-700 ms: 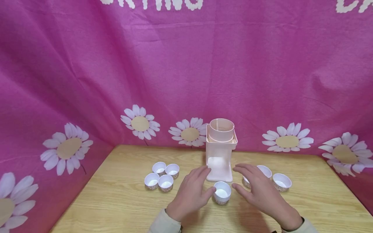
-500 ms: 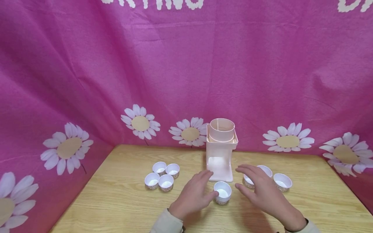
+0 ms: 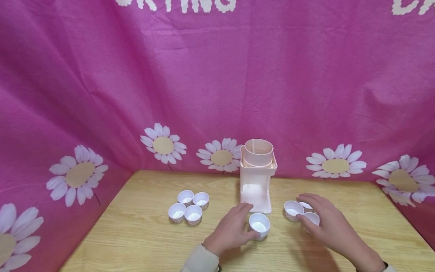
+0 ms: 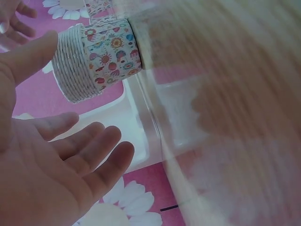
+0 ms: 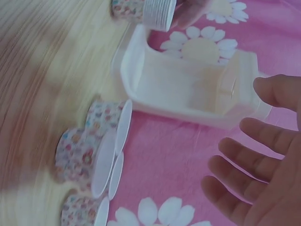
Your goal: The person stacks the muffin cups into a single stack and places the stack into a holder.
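A stack of nested paper baking cups (image 3: pixel 259 223), white inside and patterned outside, stands upright at the table's front middle. My left hand (image 3: pixel 232 230) is beside its left side, fingers spread and thumb at the rim; the left wrist view shows the thumb tip (image 4: pixel 46 44) by the ridged stacked rims, contact unclear. My right hand (image 3: pixel 331 224) hovers over the right group of cups (image 3: pixel 293 209), partly hiding it. Its fingers are loosely bent and hold nothing; in the right wrist view the fingertips (image 5: pixel 214 186) are apart from the cups.
A pale pink plastic stand (image 3: pixel 255 189) with a round tube (image 3: pixel 259 153) on top stands behind the stack. A cluster of several similar cups (image 3: pixel 193 214) sits on the left of the wooden table (image 3: pixel 142 234). A pink flowered cloth (image 3: pixel 217 75) hangs behind.
My right hand has moved right, away from the stack, uncovering cups on the right and covering another. My left hand has shifted slightly right and stays beside the stack.
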Demonstrator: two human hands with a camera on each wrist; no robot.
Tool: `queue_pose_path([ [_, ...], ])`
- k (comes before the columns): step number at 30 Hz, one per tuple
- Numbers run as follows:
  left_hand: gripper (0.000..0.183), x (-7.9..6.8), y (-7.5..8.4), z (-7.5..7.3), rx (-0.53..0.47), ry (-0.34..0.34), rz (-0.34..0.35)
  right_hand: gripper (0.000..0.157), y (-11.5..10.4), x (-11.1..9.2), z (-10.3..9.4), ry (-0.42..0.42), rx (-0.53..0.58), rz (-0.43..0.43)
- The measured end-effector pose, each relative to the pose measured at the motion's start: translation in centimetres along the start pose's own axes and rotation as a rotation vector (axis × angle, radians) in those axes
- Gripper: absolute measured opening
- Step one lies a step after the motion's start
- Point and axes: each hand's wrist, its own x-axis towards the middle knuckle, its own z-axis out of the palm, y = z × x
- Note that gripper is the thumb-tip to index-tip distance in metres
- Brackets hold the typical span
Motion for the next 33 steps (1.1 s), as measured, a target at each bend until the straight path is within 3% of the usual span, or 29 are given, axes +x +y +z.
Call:
queue_pose_path([
  [9, 0.076, 0.6, 0.1, 0.8, -0.042, -0.012, 0.002, 0.046, 2.6, -1.4, -0.8, -0.056, -0.052, 0.024],
  [15, 0.064, 1.3, -0.2, 0.6, -0.055, -0.052, -0.012, 0.045, 4.7, -1.2, -0.8, -0.154, -0.098, 0.037],
  [22, 0.059, 1.5, -0.6, 0.3, -0.057, -0.061, -0.055, 0.048, 7.7, -0.7, -0.7, -0.182, -0.114, 0.035],
  [33, 0.059, 1.5, -1.2, 0.4, -0.074, -0.062, -0.072, 0.052, 10.2, -0.9, 1.0, -0.294, -0.085, 0.071],
])
